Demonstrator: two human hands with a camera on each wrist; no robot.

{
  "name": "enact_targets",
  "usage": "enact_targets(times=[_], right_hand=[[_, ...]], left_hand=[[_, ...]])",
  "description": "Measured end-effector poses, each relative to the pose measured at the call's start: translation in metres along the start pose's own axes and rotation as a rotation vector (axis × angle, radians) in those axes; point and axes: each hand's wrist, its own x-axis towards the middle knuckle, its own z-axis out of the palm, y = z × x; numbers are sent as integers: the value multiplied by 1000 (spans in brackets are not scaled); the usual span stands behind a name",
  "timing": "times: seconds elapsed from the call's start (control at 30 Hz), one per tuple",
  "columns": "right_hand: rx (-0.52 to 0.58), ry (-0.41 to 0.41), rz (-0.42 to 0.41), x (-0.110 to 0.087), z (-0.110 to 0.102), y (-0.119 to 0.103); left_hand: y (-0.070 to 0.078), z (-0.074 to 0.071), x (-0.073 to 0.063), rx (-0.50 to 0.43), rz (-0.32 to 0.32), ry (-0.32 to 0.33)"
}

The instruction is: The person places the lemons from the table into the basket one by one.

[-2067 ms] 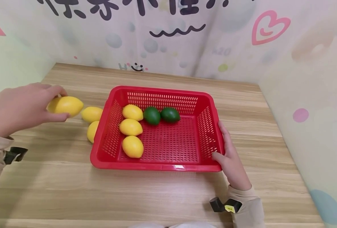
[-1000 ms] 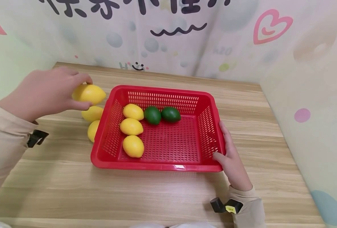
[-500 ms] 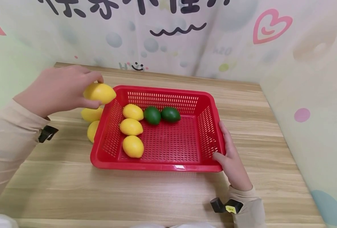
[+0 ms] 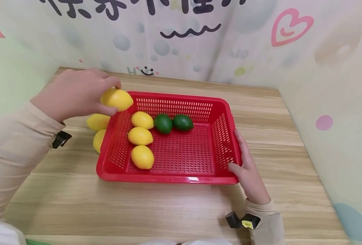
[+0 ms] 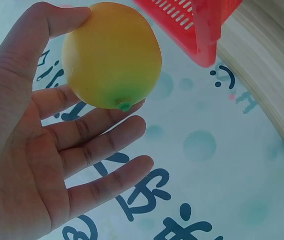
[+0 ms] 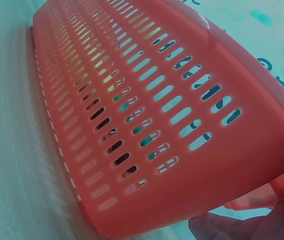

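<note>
My left hand pinches a lemon between thumb and fingers, above the far left corner of a red plastic basket. The left wrist view shows this lemon with its green stem end toward the camera. My right hand grips the basket's right rim, thumb on the inside. Along the basket's left side lies a column of lemons. Two dark green avocado-like fruits rest beside the farthest one. In the right wrist view, the basket's slotted wall fills most of the picture.
Outside the basket's left wall, two more lemons sit on the wooden table, partly hidden by the left hand and the rim. A printed wall covering stands behind the table, with walls at both sides.
The left hand has carried the lemon rightward from left of the basket to over its far left corner. The right hand and the basket have stayed in place.
</note>
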Motion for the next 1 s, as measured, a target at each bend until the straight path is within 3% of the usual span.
enact_targets(times=[0.5, 1.0], right_hand=[[-15, 10, 0, 0, 0, -1], [-18, 8, 2, 0, 0, -1]], left_hand=[[13, -2, 20, -31, 43, -51], [19, -2, 27, -26, 89, -54]])
